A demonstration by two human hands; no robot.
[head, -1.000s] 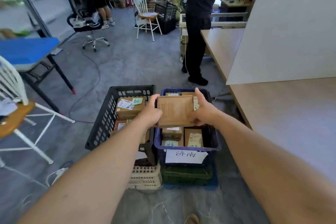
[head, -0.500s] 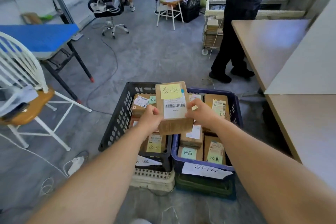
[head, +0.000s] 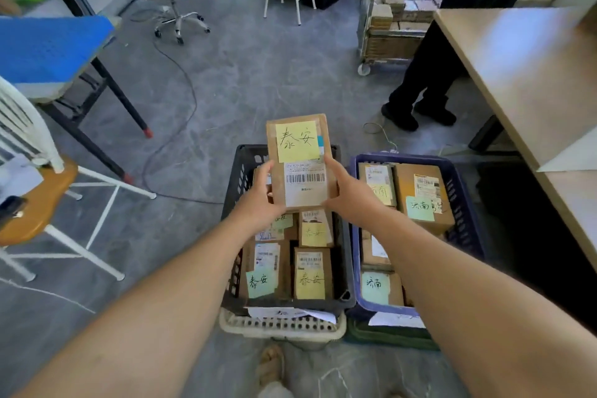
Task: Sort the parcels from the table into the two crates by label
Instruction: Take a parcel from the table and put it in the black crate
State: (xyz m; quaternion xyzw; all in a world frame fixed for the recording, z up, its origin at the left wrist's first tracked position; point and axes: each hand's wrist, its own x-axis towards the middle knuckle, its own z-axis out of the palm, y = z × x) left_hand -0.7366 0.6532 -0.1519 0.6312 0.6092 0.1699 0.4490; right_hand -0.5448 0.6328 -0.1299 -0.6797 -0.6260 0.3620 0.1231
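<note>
A brown cardboard parcel [head: 302,161] with a yellow handwritten note and a barcode label is held above the black crate [head: 245,165]. My left hand [head: 261,199] grips its left edge and my right hand [head: 350,197] grips its right edge. The black crate holds several parcels with yellow and green notes. To its right, the blue crate [head: 462,197] holds several parcels with differently written notes. Each crate has a white paper tag on its front wall.
The wooden table [head: 529,81] runs along the right. A person in black [head: 429,74] stands by a wire cart [head: 387,32]. A white chair [head: 38,191] and a blue-topped table [head: 48,52] stand left. A cable crosses the grey floor. The crates rest on other baskets.
The parcel was turned label-up and has moved left, from over the blue crate to over the black crate. My view has tilted downward.
</note>
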